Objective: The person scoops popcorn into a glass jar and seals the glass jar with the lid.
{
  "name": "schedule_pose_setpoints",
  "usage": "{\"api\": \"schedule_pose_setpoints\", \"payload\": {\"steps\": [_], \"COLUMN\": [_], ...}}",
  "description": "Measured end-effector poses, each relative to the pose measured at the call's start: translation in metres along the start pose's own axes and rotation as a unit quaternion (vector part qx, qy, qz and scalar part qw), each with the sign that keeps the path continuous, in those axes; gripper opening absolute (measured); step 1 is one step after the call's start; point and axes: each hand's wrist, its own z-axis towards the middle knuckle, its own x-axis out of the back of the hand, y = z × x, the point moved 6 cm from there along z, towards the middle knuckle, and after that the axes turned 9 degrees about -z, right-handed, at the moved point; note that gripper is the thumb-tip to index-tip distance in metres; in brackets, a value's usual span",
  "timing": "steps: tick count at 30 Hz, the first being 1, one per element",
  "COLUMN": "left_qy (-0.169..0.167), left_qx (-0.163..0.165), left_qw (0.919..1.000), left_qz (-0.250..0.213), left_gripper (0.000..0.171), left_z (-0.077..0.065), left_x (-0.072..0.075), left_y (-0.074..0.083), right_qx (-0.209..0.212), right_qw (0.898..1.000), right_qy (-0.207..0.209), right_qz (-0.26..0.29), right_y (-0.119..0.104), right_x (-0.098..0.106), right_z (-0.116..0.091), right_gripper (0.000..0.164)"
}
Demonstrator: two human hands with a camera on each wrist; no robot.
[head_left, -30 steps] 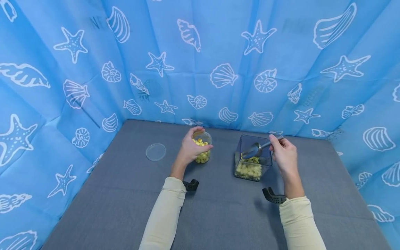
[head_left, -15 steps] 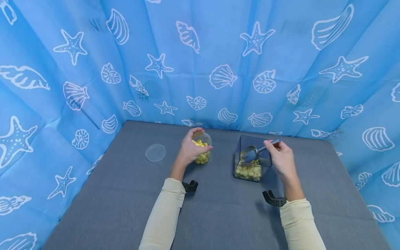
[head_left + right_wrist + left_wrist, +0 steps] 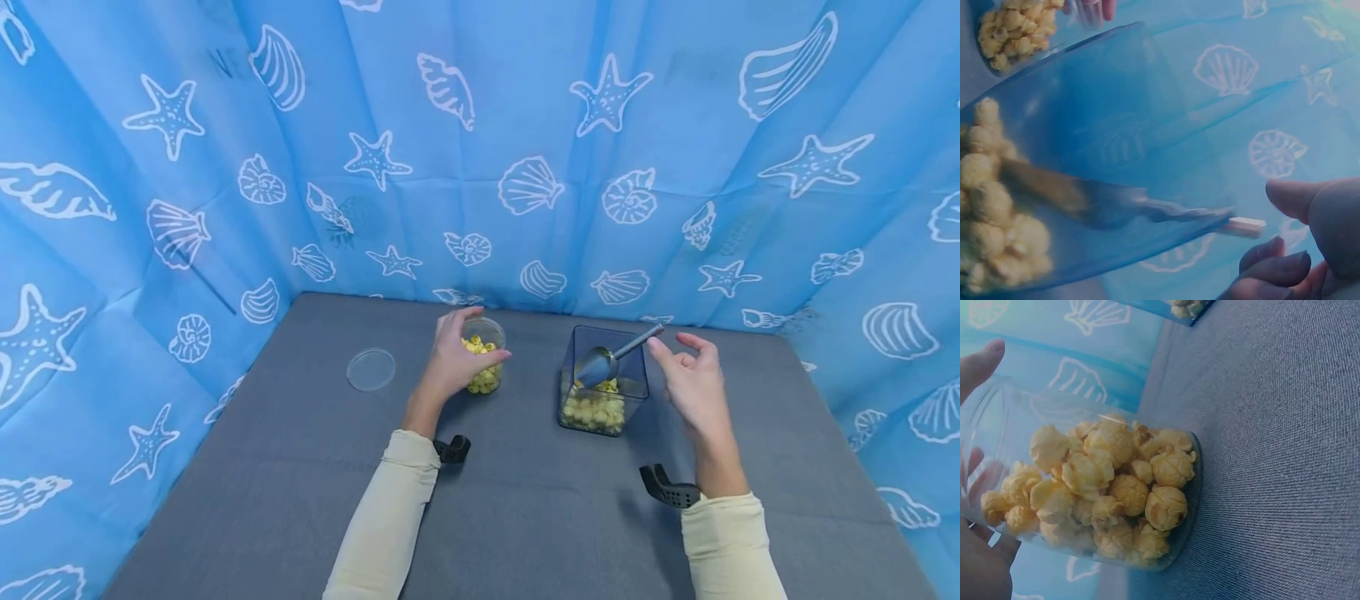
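Note:
My left hand [image 3: 459,357] curves its fingers and thumb round a clear round jar [image 3: 495,327] of yellow popcorn [image 3: 1110,481], which stands upright on the table. To its right is a square dark-tinted see-through container [image 3: 636,367], partly filled with popcorn [image 3: 594,412]. A metal scoop [image 3: 600,367] leans in it, its bowl down by the popcorn and its handle jutting past the right rim. Beside that handle, my right hand [image 3: 693,379] has its thumb and fingers spread; in the right wrist view a gap shows between them and the handle end [image 3: 1247,226].
A clear round lid [image 3: 371,369] lies flat left of the jar. Grey cloth covers the table [image 3: 525,517]. A blue curtain [image 3: 420,208] printed with shells and starfish hangs behind and at the sides.
My right hand has let go of the scoop handle and drawn back to the right; the scoop now rests in the square container. The left hand keeps its hold on the jar.

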Motion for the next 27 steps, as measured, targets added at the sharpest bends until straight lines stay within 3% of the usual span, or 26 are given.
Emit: {"api": "schedule_pose_setpoints", "payload": {"steps": [3, 6, 9, 12, 17, 20, 23, 27], "left_qy": [0.009, 0.025, 0.044, 0.063, 0.094, 0.112, 0.132, 0.155], "left_qx": [-0.017, -0.039, -0.061, -0.079, -0.103, -0.112, -0.109, -0.088], "left_qw": [0.9995, 0.9987, 0.9971, 0.9948, 0.9902, 0.9873, 0.9852, 0.984], "left_qz": [0.025, 0.022, 0.002, -0.008, -0.008, -0.008, -0.006, -0.001], "left_gripper": [0.083, 0.077, 0.069, 0.063, 0.056, 0.054, 0.054, 0.055], "left_z": [-0.004, -0.009, -0.014, -0.019, -0.028, -0.032, -0.037, -0.043], "left_x": [0.003, 0.008, 0.015, 0.025, 0.043, 0.054, 0.067, 0.083], "left_y": [0.004, 0.01, 0.017, 0.025, 0.03, 0.027, 0.021, 0.01], "right_qx": [0.013, 0.04, 0.089, 0.164, 0.281, 0.327, 0.358, 0.371], "right_qw": [0.998, 0.993, 0.986, 0.975, 0.955, 0.944, 0.934, 0.928], "right_qy": [0.047, 0.087, 0.122, 0.138, 0.093, 0.05, 0.015, -0.018], "right_qz": [-0.036, -0.063, -0.069, -0.052, -0.007, 0.008, 0.008, 0.002], "right_y": [-0.008, -0.022, -0.039, -0.057, -0.078, -0.085, -0.09, -0.091], "right_x": [0.007, 0.007, 0.003, -0.005, -0.034, -0.055, -0.073, -0.092], "right_z": [-0.009, -0.021, -0.036, -0.052, -0.08, -0.093, -0.099, -0.098], "right_gripper": [0.083, 0.076, 0.066, 0.052, 0.036, 0.033, 0.033, 0.034]}}
